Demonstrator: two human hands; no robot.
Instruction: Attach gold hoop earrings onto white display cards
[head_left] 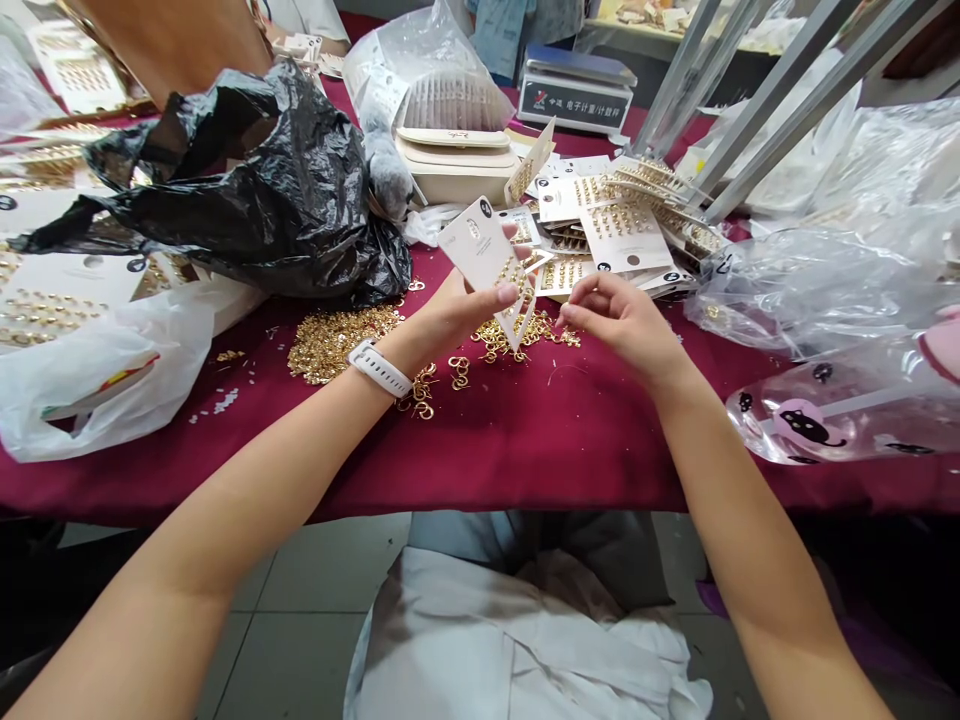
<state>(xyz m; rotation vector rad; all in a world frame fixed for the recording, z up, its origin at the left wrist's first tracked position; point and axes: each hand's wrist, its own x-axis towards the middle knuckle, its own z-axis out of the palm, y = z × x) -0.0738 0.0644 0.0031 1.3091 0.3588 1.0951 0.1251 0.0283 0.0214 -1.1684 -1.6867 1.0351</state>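
Note:
My left hand (pixel 457 310), with a white watch on its wrist, grips a white display card (pixel 484 258) by its lower edge; the card is tilted and carries rows of small gold earrings. My right hand (pixel 622 320) is just right of the card, its fingertips pinched together near the card's bottom corner on something too small to make out. Below both hands a loose heap of gold earrings (pixel 337 340) lies on the dark red tablecloth (pixel 525 440).
A crumpled black plastic bag (pixel 255 190) lies at the left, a white bag (pixel 97 370) in front of it. Filled earring cards (pixel 622 225) pile up behind my hands. Clear plastic bags (pixel 840 290) sit at the right, a scale (pixel 574 95) and cream box (pixel 454 160) at the back.

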